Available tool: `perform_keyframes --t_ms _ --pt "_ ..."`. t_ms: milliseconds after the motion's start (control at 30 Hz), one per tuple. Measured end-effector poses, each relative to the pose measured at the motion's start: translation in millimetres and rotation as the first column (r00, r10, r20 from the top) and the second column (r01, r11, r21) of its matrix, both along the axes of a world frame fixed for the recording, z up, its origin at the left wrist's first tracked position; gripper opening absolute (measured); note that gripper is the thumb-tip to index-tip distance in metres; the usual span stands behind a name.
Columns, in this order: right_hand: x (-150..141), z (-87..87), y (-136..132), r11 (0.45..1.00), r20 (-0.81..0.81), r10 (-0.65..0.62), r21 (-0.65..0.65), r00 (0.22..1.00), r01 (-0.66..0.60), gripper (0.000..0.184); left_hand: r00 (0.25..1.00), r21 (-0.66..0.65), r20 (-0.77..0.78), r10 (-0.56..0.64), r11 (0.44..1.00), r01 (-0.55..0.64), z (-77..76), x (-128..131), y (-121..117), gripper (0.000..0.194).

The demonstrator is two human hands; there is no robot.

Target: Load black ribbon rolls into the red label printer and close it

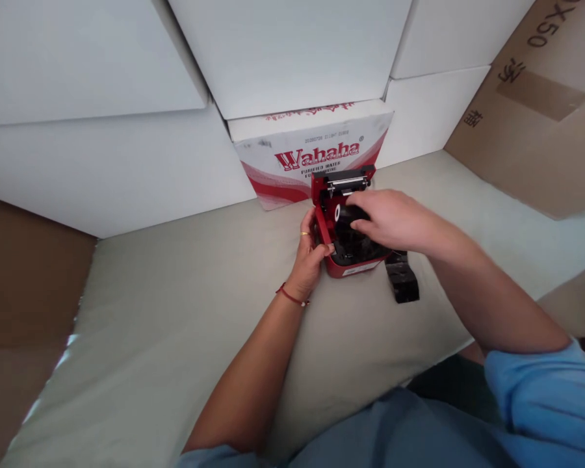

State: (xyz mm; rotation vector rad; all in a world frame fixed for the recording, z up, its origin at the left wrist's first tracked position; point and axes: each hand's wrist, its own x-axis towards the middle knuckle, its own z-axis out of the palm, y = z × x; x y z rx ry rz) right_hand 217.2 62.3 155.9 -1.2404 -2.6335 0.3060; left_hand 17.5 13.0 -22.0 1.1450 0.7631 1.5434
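Note:
A red and black label printer (353, 266) stands on the cloth-covered table with its lid (345, 177) raised, showing a black inside and a metal roller. My left hand (311, 253) wraps its left side, thumb on the front left corner and fingers behind the wall. Over the open body, my right hand (383, 218) is closed round a black roll (344, 214) with a white core end facing left. Whether the roll touches the printer's inside I cannot tell. A black glossy strip (402, 278) lies creased on the cloth at the printer's right; its upper end is hidden under my right forearm.
Behind the printer is a white and red Wahaha water carton (316, 156), with large white boxes (297, 52) stacked around and above it. Brown cardboard boxes (531, 130) flank the table on the right and left. The pale green cloth (175, 312) covers the tabletop.

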Motion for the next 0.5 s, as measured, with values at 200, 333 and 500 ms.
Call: perform_keyframes --t_ms 200,333,500 --pt "116 32.8 -6 0.949 0.043 -0.156 -0.271 0.987 0.162 0.039 1.000 0.010 -0.013 0.002 1.000 -0.002 -1.0 -1 2 0.102" --pt "171 -14.9 14 0.851 0.342 -0.284 -0.341 0.896 0.400 0.030 1.000 0.016 -0.017 0.009 1.000 -0.009 -1.3 -4 4 0.101" --pt "160 -70.5 3 0.893 0.225 -0.401 -0.122 0.888 0.434 0.040 0.999 0.010 -0.044 0.005 1.000 -0.004 0.0 -7 4 0.101"
